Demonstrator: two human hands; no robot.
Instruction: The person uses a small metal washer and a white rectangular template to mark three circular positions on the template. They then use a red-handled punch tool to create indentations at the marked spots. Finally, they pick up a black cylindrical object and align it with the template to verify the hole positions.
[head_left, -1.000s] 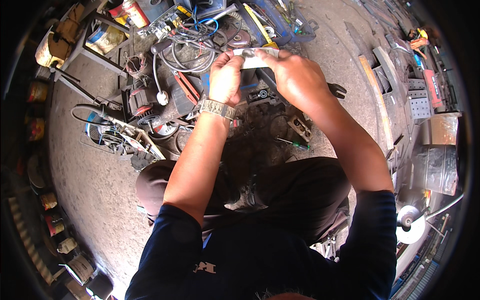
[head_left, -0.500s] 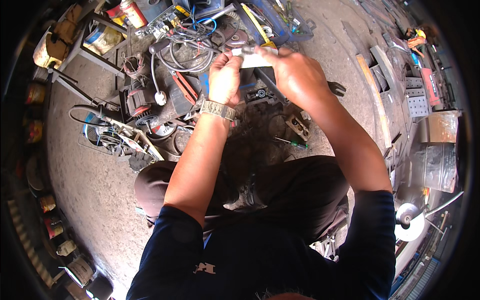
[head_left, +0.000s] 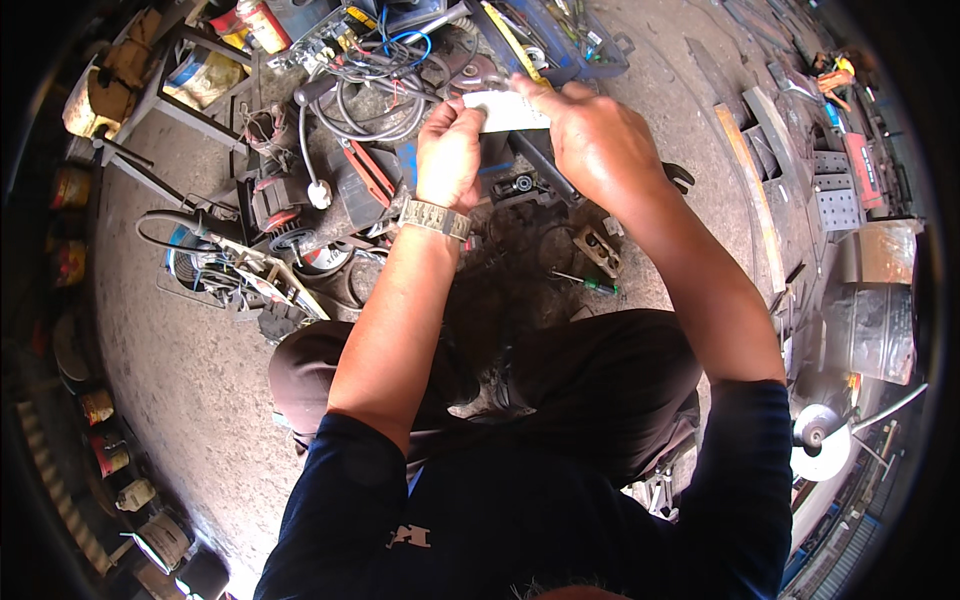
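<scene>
2 hands reach out ahead of the bent knees (head_left: 600, 350), and from my remote feed I see the white piece (head_left: 512, 115) between them, above the cluttered floor (head_left: 190, 370). The left hand (head_left: 450, 150) clamps its left end between thumb and curled fingers, presumably to keep it steady. The right hand (head_left: 598, 145) is at the other end, index finger stretched past the upper edge; I cannot tell whether its remaining fingers grip the piece. Held out there, I judge, its pale face catches the light and stays in sight. Beyond lies a blue tray (head_left: 608, 68); cables (head_left: 400, 130) loop to the left. A screwdriver (head_left: 598, 286) and a block (head_left: 597, 252) lie nearer the knees, probably left there for easy reach.
</scene>
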